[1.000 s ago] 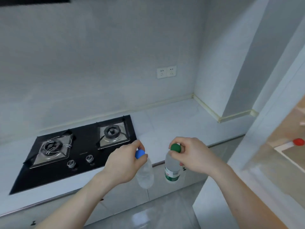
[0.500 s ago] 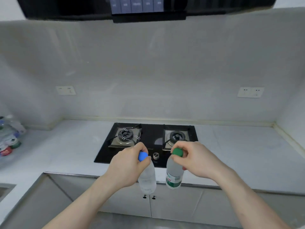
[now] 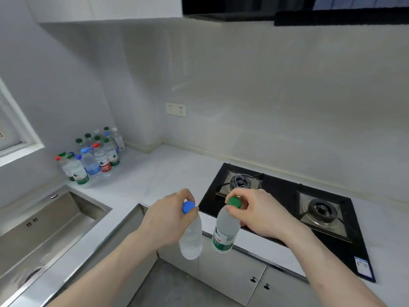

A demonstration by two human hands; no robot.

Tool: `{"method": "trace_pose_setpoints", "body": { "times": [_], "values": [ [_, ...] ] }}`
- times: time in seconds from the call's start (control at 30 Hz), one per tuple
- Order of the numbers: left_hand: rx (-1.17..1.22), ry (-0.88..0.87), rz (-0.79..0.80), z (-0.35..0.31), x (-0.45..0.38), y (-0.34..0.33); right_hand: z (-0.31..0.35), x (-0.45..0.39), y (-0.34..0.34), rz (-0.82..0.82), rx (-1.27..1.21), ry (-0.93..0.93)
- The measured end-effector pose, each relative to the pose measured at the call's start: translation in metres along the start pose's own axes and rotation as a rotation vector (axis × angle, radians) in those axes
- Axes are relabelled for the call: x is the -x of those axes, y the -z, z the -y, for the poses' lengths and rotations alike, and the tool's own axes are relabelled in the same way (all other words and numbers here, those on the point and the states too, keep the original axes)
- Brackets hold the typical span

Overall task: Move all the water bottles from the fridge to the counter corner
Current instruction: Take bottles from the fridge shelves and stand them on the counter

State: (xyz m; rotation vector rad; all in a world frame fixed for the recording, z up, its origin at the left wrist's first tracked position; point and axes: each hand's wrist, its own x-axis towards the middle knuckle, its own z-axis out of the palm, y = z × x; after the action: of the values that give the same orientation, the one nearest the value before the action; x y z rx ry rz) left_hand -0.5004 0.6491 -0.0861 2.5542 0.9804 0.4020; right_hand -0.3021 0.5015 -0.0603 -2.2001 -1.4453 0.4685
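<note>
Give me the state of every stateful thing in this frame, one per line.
left hand: grips blue-capped bottle by its neck
right hand: grips green-capped bottle by its neck
blue-capped bottle: capped, hanging
green-capped bottle: capped, hanging
corner bottles: upright, capped
stove burners: unlit

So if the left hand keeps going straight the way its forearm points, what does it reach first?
Probably bare counter: the left hand, gripping the blue-capped bottle, points toward the back wall, right of the bottle cluster. Nothing seems to stand between, though depth is unclear.
</note>
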Motion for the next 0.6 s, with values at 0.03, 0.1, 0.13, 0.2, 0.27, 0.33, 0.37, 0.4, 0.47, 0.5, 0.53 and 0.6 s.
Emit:
{"method": "trace_pose_setpoints", "body": {
  "times": [0.03,0.1,0.13,0.2,0.27,0.33,0.37,0.4,0.47,0.5,0.53,0.6],
  "values": [
    [0.0,0.024,-0.008,0.011,-0.001,0.004,0.009,-0.01,-0.004,0.017,0.012,0.013],
    [0.0,0.064,-0.034,0.033,-0.002,0.012,0.025,-0.032,-0.012,0.046,0.012,0.051],
    [0.002,0.093,-0.043,0.045,-0.003,0.016,0.033,-0.046,-0.017,0.064,0.009,0.076],
    [0.009,0.153,-0.058,0.068,-0.005,0.022,0.047,-0.071,-0.028,0.101,0.012,0.114],
    [0.004,0.213,-0.065,0.088,-0.009,0.027,0.061,-0.096,-0.039,0.135,0.02,0.145],
    [-0.004,0.263,-0.074,0.108,-0.015,0.033,0.073,-0.123,-0.051,0.173,0.01,0.172],
    [-0.01,0.282,-0.085,0.119,-0.02,0.036,0.079,-0.138,-0.056,0.191,0.002,0.188],
    [-0.019,0.306,-0.091,0.128,-0.026,0.039,0.084,-0.154,-0.062,0.207,-0.003,0.207],
    [-0.049,0.347,-0.103,0.145,-0.04,0.047,0.094,-0.185,-0.071,0.234,-0.01,0.242],
    [-0.062,0.355,-0.104,0.151,-0.046,0.05,0.098,-0.196,-0.074,0.244,-0.01,0.256],
    [-0.073,0.371,-0.103,0.16,-0.054,0.054,0.103,-0.213,-0.077,0.258,-0.015,0.269],
    [-0.103,0.393,-0.106,0.175,-0.073,0.062,0.11,-0.243,-0.081,0.273,-0.031,0.292]
  ]
}}
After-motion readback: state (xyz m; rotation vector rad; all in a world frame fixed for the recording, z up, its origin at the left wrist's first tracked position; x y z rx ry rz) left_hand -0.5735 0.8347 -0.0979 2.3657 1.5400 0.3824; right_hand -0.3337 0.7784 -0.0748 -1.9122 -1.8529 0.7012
